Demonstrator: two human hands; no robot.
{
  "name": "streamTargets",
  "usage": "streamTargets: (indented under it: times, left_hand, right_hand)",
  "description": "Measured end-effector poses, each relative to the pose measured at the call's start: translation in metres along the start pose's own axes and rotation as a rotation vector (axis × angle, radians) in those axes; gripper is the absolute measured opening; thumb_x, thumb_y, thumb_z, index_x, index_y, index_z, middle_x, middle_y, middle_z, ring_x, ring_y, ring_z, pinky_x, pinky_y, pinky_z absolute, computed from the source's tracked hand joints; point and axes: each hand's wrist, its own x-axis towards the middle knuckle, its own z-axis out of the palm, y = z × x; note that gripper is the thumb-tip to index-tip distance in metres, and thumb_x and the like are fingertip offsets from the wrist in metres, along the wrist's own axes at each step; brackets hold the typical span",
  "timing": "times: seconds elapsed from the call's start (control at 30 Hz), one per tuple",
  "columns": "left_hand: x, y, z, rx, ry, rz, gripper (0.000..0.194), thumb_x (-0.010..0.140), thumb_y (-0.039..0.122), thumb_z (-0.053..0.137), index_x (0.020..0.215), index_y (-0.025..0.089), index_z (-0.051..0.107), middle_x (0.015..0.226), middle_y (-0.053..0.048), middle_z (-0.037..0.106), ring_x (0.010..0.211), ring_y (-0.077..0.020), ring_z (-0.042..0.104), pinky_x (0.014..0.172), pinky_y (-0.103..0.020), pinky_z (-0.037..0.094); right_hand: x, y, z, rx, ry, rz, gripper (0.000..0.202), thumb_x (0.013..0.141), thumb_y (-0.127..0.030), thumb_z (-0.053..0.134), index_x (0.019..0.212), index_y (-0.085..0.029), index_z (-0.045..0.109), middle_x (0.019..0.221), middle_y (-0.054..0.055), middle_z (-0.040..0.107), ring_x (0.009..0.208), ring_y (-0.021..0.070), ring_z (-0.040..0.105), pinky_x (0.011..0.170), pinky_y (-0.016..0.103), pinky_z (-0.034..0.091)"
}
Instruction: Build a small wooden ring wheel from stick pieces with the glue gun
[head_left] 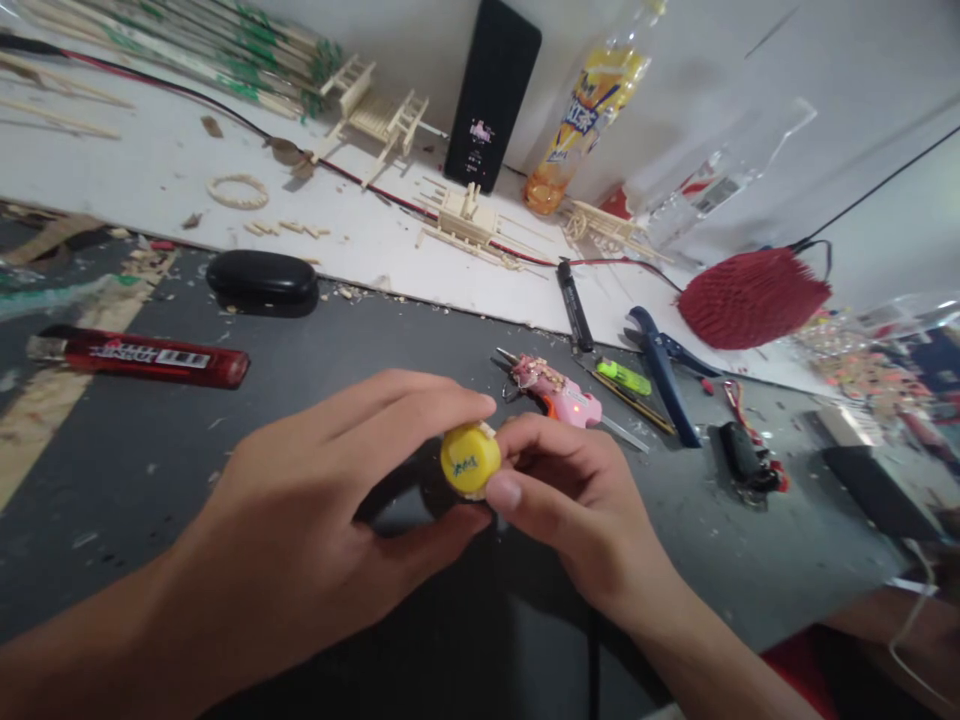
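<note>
A yellow bottle cap (470,460) with dark print on its top is between my two hands, above the dark tabletop. Small pale wooden bits show along its rim. My right hand (577,490) pinches the cap from the right, thumb in front and index finger behind. The left hand (337,480) curves round it, with a fingertip at the upper rim and the thumb at the lower rim. Just behind my right fingers lies a pink glue gun (559,392) with a lit orange spot and a clear glue stick at its rear.
Blue cutters (664,380), a green lighter (622,377) and a black marker (574,305) lie behind the right hand. At left are a black case (262,278) and a red lighter (157,357). Stick models (469,215) and a drink bottle (585,110) stand along the white ledge.
</note>
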Motion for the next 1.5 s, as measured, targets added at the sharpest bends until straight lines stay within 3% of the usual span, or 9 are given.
streamTargets:
  times: [0.23,0.4,0.5,0.67,0.9,1.07,1.17,1.37,1.5]
  left_hand:
    - [0.003,0.001,-0.001,-0.112,0.016,-0.054,0.016,0.107,0.037,0.074,0.122,0.036,0.074,0.125,0.007,0.088,0.110,-0.0169,0.085,0.102,-0.018,0.059]
    - [0.011,-0.001,0.000,-0.279,0.025,-0.340,0.030,0.085,0.042,0.090,0.114,0.039,0.084,0.105,0.008,0.089,0.093,-0.0198,0.084,0.086,-0.024,0.065]
    - [0.017,-0.002,0.001,-0.466,0.020,-0.515,0.036,0.079,0.043,0.094,0.112,0.034,0.086,0.101,0.005,0.088,0.088,-0.0187,0.083,0.082,-0.022,0.067]
    - [0.021,-0.008,0.002,-0.522,0.069,-0.580,0.042,0.073,0.043,0.098,0.112,0.032,0.085,0.098,0.004,0.086,0.086,-0.0162,0.081,0.087,-0.021,0.069]
    - [0.016,-0.014,0.006,-0.647,0.020,-0.661,0.052,0.071,0.048,0.100,0.116,0.029,0.082,0.097,0.001,0.085,0.081,-0.0175,0.081,0.076,-0.023,0.069]
    - [0.016,-0.015,0.010,-0.708,-0.013,-0.668,0.054,0.070,0.048,0.099,0.115,0.026,0.080,0.097,-0.003,0.085,0.083,-0.0224,0.084,0.076,-0.030,0.073]
    - [0.016,-0.018,0.013,-0.707,-0.023,-0.680,0.055,0.069,0.049,0.099,0.115,0.025,0.079,0.096,-0.004,0.086,0.082,-0.0232,0.085,0.075,-0.029,0.073]
    - [0.018,-0.018,0.012,-0.674,-0.085,-0.687,0.057,0.073,0.048,0.097,0.120,0.024,0.078,0.095,-0.006,0.088,0.079,-0.0235,0.084,0.074,-0.031,0.073]
    - [0.020,-0.013,0.009,-0.647,-0.159,-0.687,0.044,0.075,0.045,0.094,0.110,0.023,0.080,0.088,-0.005,0.087,0.076,-0.0230,0.083,0.071,-0.030,0.071]
  right_hand:
    - [-0.003,-0.006,0.000,-0.163,-0.024,-0.088,0.020,0.091,-0.032,0.095,0.087,-0.020,0.080,0.069,-0.004,0.065,0.061,0.0101,0.052,0.057,0.021,0.042]
    - [-0.003,-0.020,-0.024,-0.675,0.272,-0.272,0.017,0.102,-0.037,0.077,0.093,-0.024,0.079,0.063,-0.006,0.065,0.052,0.0114,0.055,0.055,0.025,0.042]
    - [-0.005,-0.031,-0.038,-0.975,0.363,-0.169,0.025,0.103,-0.045,0.069,0.088,-0.026,0.075,0.058,-0.005,0.066,0.050,0.0165,0.062,0.058,0.030,0.043]
    - [-0.021,-0.035,-0.044,-1.415,0.501,0.161,0.039,0.098,-0.053,0.065,0.068,-0.027,0.066,0.064,0.003,0.073,0.059,0.0226,0.057,0.063,0.036,0.030]
    - [-0.020,-0.010,-0.060,-0.866,0.618,0.190,0.026,0.078,-0.035,0.083,0.064,-0.025,0.063,0.058,0.000,0.068,0.058,0.0199,0.062,0.062,0.031,0.038]
    - [-0.026,-0.001,-0.070,-0.402,0.635,0.081,0.045,0.075,-0.058,0.088,0.100,-0.024,0.072,0.084,0.003,0.081,0.060,0.0189,0.069,0.055,0.028,0.050]
    - [-0.035,0.002,-0.068,-0.192,0.594,0.010,0.054,0.070,-0.056,0.092,0.110,-0.023,0.075,0.091,0.004,0.079,0.071,0.0177,0.070,0.061,0.026,0.055]
    - [-0.038,0.000,-0.065,-0.046,0.386,-0.100,0.034,0.066,-0.048,0.086,0.076,-0.027,0.061,0.063,-0.006,0.043,0.057,0.0149,0.041,0.053,0.028,0.044]
    - [-0.017,0.002,-0.075,-0.137,0.196,-0.099,0.038,0.075,-0.056,0.088,0.074,-0.026,0.064,0.063,-0.003,0.050,0.058,0.0180,0.046,0.055,0.033,0.042]
